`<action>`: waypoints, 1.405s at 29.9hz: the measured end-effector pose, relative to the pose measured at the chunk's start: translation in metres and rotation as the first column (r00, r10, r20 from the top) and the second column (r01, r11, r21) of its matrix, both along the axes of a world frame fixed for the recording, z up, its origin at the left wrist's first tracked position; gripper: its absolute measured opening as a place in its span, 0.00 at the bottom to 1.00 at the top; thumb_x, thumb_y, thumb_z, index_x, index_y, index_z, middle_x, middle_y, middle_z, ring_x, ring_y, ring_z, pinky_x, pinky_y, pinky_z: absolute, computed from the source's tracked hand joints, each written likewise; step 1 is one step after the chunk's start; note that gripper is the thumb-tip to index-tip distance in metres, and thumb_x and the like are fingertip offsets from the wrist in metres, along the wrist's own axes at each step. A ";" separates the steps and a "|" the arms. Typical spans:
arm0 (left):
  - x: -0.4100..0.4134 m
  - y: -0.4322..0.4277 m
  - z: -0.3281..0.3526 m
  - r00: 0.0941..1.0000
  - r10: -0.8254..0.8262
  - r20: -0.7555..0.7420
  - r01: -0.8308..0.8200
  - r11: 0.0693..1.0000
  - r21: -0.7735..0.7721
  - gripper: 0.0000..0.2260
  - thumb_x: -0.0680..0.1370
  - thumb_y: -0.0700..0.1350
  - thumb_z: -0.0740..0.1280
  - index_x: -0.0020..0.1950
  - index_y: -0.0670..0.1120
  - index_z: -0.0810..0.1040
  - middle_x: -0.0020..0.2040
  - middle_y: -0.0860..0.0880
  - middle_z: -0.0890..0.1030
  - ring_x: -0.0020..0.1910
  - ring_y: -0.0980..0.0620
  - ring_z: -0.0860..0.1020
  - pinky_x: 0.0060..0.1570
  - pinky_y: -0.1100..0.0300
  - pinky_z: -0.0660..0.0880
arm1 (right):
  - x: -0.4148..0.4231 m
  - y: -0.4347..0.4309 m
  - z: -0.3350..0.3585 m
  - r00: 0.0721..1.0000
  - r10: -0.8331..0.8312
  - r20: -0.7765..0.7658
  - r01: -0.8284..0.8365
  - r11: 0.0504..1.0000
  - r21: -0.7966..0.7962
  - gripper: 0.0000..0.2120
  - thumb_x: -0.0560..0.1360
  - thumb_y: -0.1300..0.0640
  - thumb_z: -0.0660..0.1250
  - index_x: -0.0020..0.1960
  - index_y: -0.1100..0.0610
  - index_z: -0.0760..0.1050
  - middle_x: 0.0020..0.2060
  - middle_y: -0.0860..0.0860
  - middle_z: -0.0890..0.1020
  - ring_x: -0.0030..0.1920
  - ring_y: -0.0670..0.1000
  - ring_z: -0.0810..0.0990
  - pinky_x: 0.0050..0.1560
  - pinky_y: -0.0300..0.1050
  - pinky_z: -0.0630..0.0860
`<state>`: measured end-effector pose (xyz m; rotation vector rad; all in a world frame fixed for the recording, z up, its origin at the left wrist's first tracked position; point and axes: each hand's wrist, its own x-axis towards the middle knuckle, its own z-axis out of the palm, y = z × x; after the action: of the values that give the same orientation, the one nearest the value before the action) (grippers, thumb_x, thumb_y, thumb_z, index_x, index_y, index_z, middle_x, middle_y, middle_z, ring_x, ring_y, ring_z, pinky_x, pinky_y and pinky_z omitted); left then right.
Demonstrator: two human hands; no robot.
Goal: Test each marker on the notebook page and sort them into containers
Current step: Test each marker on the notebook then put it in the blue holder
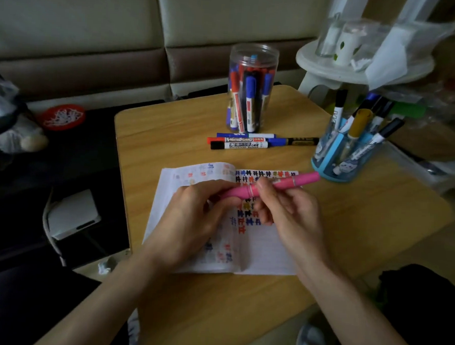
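We look down at a sofa [96, 31] running along the far side, w/ a wooden worktop [363, 234] in front of it; its corners are rounded & its left edge borders a dark area. An open notebook [266, 254] lies mid-worktop, its left edge just beside the worktop's left edge, its pages covered w/ red, blue & black test marks. Bare wood shows to the right of the notebook & in a wide strip btw it & the near edge: that's the open room we have. A white stand [334, 69] sits off the far right corner. A clear jar [255, 54] stands upright near the far edge, packed w/ markers. A blue holder [325, 165] stands close to the right edge, markers leaning out of it. Our left hand [191, 218] & right hand [293, 213] are close together above the notebook, both clamped on one pink marker [284, 183]: left fingers curl round its left end, right thumb & fingers pinch its middle. It lies almost level, right end angled up toward the holder, clear of the page. A few loose markers [249, 143] lie side by side btw jar & notebook, apart from both.
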<state>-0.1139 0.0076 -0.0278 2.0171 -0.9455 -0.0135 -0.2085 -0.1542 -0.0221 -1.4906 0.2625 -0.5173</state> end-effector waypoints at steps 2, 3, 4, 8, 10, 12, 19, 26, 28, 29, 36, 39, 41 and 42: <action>0.002 0.001 0.001 1.000 -0.006 -0.004 0.006 1.000 0.019 0.09 0.82 0.53 0.67 0.59 0.55 0.83 0.46 0.60 0.84 0.43 0.63 0.79 0.42 0.68 0.71 | -0.003 0.000 0.002 1.000 0.008 0.012 -0.007 1.000 -0.022 0.14 0.81 0.58 0.68 0.43 0.68 0.80 0.35 0.63 0.81 0.33 0.49 0.78 0.34 0.37 0.76; 0.002 0.001 0.001 1.000 -0.015 -0.012 0.016 1.000 0.025 0.09 0.82 0.53 0.67 0.58 0.55 0.83 0.45 0.60 0.84 0.43 0.63 0.80 0.42 0.68 0.72 | -0.004 0.000 0.003 1.000 0.002 0.012 -0.002 1.000 -0.027 0.13 0.81 0.58 0.68 0.43 0.67 0.80 0.34 0.61 0.81 0.33 0.48 0.78 0.34 0.37 0.76; 0.002 0.001 0.002 0.999 -0.023 -0.023 0.023 0.999 0.027 0.09 0.81 0.53 0.66 0.58 0.55 0.83 0.45 0.60 0.84 0.43 0.62 0.80 0.41 0.66 0.73 | -0.005 0.001 0.004 1.000 -0.008 0.011 0.008 1.000 -0.028 0.13 0.81 0.58 0.68 0.43 0.66 0.80 0.33 0.59 0.82 0.33 0.47 0.78 0.35 0.36 0.76; -0.001 0.000 0.004 0.999 -0.032 -0.033 0.033 0.999 0.031 0.09 0.81 0.54 0.67 0.58 0.54 0.84 0.45 0.59 0.85 0.43 0.61 0.81 0.41 0.65 0.75 | -0.010 0.002 0.002 0.999 -0.051 0.014 0.051 0.998 -0.021 0.13 0.80 0.57 0.69 0.42 0.65 0.81 0.33 0.57 0.81 0.34 0.48 0.78 0.36 0.38 0.76; -0.004 -0.001 0.006 1.000 -0.026 -0.007 0.026 0.999 0.028 0.09 0.81 0.53 0.67 0.57 0.55 0.84 0.44 0.60 0.84 0.42 0.63 0.80 0.40 0.68 0.73 | -0.012 0.004 0.004 0.997 -0.079 0.008 0.079 0.997 -0.007 0.14 0.81 0.57 0.69 0.41 0.66 0.80 0.33 0.57 0.81 0.34 0.50 0.78 0.35 0.40 0.76; -0.006 -0.002 0.007 1.000 -0.016 -0.005 0.016 1.000 0.025 0.09 0.80 0.53 0.68 0.56 0.54 0.85 0.42 0.60 0.83 0.41 0.64 0.79 0.40 0.70 0.71 | -0.014 0.007 0.006 0.995 -0.101 -0.001 0.101 0.995 0.005 0.15 0.81 0.56 0.69 0.40 0.65 0.80 0.32 0.56 0.81 0.33 0.50 0.78 0.36 0.40 0.76; -0.006 -0.001 0.008 0.997 -0.048 -0.065 0.050 0.998 0.036 0.10 0.79 0.54 0.67 0.57 0.55 0.84 0.46 0.59 0.85 0.45 0.63 0.81 0.42 0.70 0.74 | -0.016 0.011 0.004 0.994 -0.101 -0.028 0.101 0.995 0.014 0.12 0.81 0.57 0.68 0.42 0.63 0.80 0.32 0.53 0.80 0.33 0.47 0.77 0.35 0.37 0.76; 0.012 0.030 0.012 0.993 0.043 -0.108 -0.039 0.998 0.042 0.08 0.79 0.50 0.68 0.56 0.59 0.81 0.48 0.62 0.83 0.48 0.60 0.82 0.47 0.62 0.79 | -0.023 -0.034 0.008 0.947 -0.315 -0.068 0.320 0.943 0.095 0.09 0.82 0.53 0.67 0.44 0.55 0.79 0.32 0.46 0.77 0.33 0.43 0.73 0.34 0.35 0.71; 0.001 0.021 0.011 0.993 -0.007 -0.115 0.012 0.999 0.043 0.09 0.79 0.53 0.68 0.58 0.58 0.82 0.48 0.60 0.84 0.47 0.58 0.82 0.45 0.62 0.79 | -0.020 -0.020 -0.001 0.979 -0.175 -0.104 0.176 0.984 0.000 0.09 0.81 0.56 0.68 0.46 0.60 0.80 0.33 0.49 0.79 0.33 0.45 0.75 0.33 0.36 0.72; -0.003 0.017 0.010 0.994 -0.020 -0.111 0.024 0.999 0.038 0.11 0.78 0.56 0.67 0.58 0.57 0.82 0.48 0.60 0.84 0.47 0.59 0.81 0.45 0.64 0.78 | -0.018 -0.013 -0.005 0.986 -0.127 -0.111 0.126 0.992 -0.021 0.08 0.81 0.58 0.68 0.47 0.62 0.80 0.33 0.51 0.80 0.33 0.46 0.76 0.32 0.37 0.74; 0.002 0.025 -0.003 0.998 0.027 -0.050 -0.019 0.986 0.165 0.19 0.75 0.63 0.65 0.60 0.55 0.83 0.46 0.63 0.81 0.47 0.66 0.78 0.44 0.72 0.73 | -0.023 -0.014 -0.008 0.979 -0.145 -0.143 0.145 0.989 -0.010 0.07 0.79 0.62 0.70 0.43 0.62 0.82 0.31 0.54 0.81 0.29 0.47 0.77 0.28 0.37 0.73; 0.004 0.025 -0.006 0.997 0.056 -0.050 -0.046 0.983 0.180 0.14 0.76 0.58 0.68 0.59 0.56 0.83 0.47 0.60 0.83 0.46 0.63 0.78 0.44 0.69 0.74 | -0.022 -0.011 -0.012 0.984 -0.107 -0.143 0.097 0.993 -0.069 0.04 0.78 0.62 0.73 0.45 0.62 0.82 0.30 0.49 0.82 0.30 0.44 0.78 0.30 0.34 0.73; 0.005 0.025 -0.006 0.997 0.059 -0.049 -0.049 0.982 0.184 0.13 0.77 0.57 0.68 0.59 0.56 0.83 0.46 0.60 0.82 0.46 0.64 0.79 0.43 0.71 0.73 | -0.021 -0.012 -0.014 0.985 -0.092 -0.144 0.075 0.990 -0.121 0.04 0.77 0.62 0.73 0.44 0.60 0.82 0.29 0.47 0.82 0.30 0.42 0.78 0.31 0.32 0.72; 0.005 0.025 -0.006 0.997 0.059 -0.047 -0.049 0.982 0.183 0.13 0.77 0.57 0.68 0.59 0.56 0.83 0.46 0.61 0.82 0.45 0.65 0.78 0.43 0.72 0.73 | -0.021 -0.012 -0.015 0.985 -0.088 -0.145 0.068 0.988 -0.136 0.04 0.77 0.62 0.73 0.44 0.59 0.82 0.29 0.46 0.82 0.30 0.41 0.79 0.32 0.32 0.72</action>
<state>-0.1089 0.0328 -0.0341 2.1991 -0.8831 -0.1268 -0.2295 -0.1667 -0.0373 -1.6553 0.4138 -0.4926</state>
